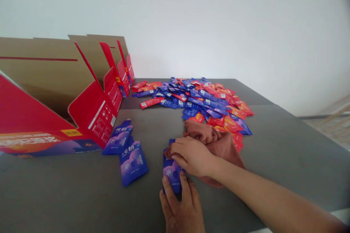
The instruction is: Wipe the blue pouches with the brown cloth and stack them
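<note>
A blue pouch with purple round fruit printed on it lies flat on the grey table in front of me. The spread fingertips of my left hand rest on its lower end. My right hand is closed on a reddish-brown cloth, and a bunched edge of that cloth touches the pouch's upper part. The rest of the cloth spreads to the right, under my wrist. Two similar blue pouches, an upper pouch and a lower pouch, overlap slightly to the left.
Several red cartons with raised flaps stand in a row on the left, the nearest carton beside the two pouches. A wide heap of blue and red-orange sachets covers the table's far part, reaching the cloth. A pale wall rises behind.
</note>
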A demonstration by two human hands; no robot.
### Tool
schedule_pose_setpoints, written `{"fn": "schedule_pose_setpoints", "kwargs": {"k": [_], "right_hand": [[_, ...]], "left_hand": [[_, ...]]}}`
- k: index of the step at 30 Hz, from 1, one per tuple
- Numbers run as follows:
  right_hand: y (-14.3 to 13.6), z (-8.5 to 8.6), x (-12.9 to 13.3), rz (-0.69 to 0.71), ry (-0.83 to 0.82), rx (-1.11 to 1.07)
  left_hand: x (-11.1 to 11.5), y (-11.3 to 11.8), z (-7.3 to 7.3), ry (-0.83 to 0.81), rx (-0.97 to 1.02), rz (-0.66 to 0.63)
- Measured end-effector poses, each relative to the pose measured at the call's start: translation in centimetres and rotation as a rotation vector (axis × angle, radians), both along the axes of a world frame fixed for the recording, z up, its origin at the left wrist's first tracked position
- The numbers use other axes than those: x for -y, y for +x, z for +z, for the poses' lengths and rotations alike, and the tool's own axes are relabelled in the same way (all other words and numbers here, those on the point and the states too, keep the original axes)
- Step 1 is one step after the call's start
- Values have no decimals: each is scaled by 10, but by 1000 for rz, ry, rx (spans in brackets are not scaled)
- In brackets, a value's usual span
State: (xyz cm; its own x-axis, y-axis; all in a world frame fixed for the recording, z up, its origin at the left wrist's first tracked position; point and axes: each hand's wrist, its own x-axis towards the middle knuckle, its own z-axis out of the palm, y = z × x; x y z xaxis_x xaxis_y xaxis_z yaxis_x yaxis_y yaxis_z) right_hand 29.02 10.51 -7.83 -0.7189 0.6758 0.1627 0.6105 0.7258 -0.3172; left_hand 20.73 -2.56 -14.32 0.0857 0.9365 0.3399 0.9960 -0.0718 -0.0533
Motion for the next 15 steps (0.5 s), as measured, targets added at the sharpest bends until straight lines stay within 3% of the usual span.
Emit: {"fn": "schedule_pose_setpoints", "kwargs": {"k": [7,15], "right_hand": [[-3,7,9,194,-71,5],[0,0,-9,-70,-63,77]], "left_hand": [[1,1,-3,6,35,4],[0,0,2,8,4,-8]]}}
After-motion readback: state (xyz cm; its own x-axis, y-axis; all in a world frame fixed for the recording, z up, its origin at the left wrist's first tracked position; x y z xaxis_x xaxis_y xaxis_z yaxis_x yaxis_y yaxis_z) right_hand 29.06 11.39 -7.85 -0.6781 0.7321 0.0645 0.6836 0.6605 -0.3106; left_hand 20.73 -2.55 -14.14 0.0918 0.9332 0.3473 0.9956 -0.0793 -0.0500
